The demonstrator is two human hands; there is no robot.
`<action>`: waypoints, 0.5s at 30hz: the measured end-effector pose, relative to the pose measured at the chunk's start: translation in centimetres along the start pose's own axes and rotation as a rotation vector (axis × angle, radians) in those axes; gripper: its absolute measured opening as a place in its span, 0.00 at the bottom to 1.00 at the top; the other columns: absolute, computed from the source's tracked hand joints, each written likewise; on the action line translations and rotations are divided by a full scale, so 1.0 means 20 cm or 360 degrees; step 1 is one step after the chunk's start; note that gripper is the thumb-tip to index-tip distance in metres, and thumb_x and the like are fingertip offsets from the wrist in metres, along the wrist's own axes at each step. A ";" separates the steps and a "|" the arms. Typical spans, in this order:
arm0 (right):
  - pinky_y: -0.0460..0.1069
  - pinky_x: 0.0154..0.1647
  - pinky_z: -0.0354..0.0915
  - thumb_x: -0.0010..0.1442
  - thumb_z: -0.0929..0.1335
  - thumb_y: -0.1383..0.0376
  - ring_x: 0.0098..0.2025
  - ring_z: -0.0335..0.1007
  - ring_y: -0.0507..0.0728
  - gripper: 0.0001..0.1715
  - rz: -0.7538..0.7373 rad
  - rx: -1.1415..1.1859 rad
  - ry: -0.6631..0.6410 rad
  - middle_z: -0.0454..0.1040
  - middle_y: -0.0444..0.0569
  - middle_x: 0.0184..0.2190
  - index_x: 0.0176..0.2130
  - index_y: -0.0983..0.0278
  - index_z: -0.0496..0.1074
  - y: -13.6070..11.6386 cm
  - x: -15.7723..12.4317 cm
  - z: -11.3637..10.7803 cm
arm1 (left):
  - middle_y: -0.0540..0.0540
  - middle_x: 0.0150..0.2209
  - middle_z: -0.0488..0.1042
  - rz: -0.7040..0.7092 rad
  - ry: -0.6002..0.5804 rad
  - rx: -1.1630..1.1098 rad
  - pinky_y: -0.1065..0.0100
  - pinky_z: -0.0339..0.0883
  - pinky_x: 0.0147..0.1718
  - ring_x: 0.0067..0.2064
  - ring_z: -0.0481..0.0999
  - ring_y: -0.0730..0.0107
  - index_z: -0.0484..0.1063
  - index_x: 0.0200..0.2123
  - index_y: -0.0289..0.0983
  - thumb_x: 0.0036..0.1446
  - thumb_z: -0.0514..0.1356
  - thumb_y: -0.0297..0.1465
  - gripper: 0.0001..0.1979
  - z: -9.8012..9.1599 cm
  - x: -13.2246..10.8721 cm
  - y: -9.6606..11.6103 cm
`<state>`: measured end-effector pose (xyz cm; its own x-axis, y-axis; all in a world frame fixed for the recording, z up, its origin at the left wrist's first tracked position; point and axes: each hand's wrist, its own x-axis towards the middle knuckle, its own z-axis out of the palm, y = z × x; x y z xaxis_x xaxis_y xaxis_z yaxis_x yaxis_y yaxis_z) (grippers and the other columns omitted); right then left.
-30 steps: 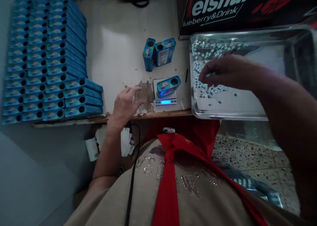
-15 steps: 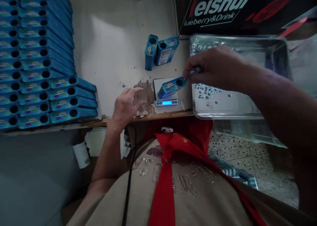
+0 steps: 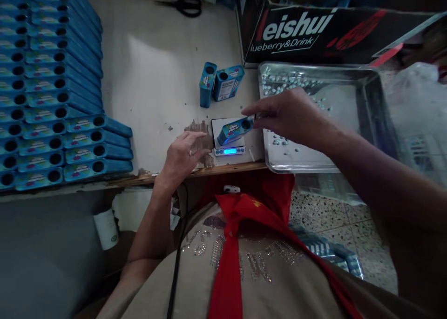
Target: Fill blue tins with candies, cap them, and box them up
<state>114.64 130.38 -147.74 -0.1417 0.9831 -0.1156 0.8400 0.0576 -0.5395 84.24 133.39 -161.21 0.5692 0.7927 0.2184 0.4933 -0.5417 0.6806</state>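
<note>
A small digital scale [image 3: 228, 146] with a lit blue display carries a blue candy box [image 3: 232, 132], which lies tilted with its round hole toward the right. My right hand [image 3: 284, 114] is at that hole, fingers bent together around small pale candies [image 3: 252, 118], mostly hidden by the fingertips. Left of the scale, my left hand [image 3: 183, 157] rests over the table edge, thumb and fingers apart and holding nothing. More pale-blue candies [image 3: 286, 82] lie scattered in a clear tray [image 3: 324, 67] beneath and beyond my right forearm.
Two more blue boxes [image 3: 207, 84] stand behind the scale. Stacked rows of such boxes [image 3: 80, 144] fill the table's left side. Black-handled scissors [image 3: 188, 6] lie at the back. A black carton [image 3: 296, 32] stands behind the tray, and a clear plastic bag [image 3: 419, 91] is at the right.
My right hand has brought the candies left and down to the box's hole. My left hand stays beside the scale. The view has tipped upward, showing the scissors and more of the carton.
</note>
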 end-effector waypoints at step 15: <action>0.50 0.39 0.72 0.69 0.73 0.78 0.28 0.73 0.48 0.11 0.0856 0.1174 0.0551 0.81 0.49 0.33 0.36 0.65 0.79 0.51 0.05 -0.04 | 0.41 0.58 0.86 -0.0124 0.0060 0.0082 0.54 0.79 0.64 0.59 0.86 0.54 0.81 0.60 0.42 0.68 0.71 0.53 0.27 -0.11 0.09 0.17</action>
<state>123.61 132.05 -152.66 0.4254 0.8497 -0.3116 0.1918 -0.4211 -0.8865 85.48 133.61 -156.86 0.5029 0.8425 0.1930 0.5688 -0.4907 0.6600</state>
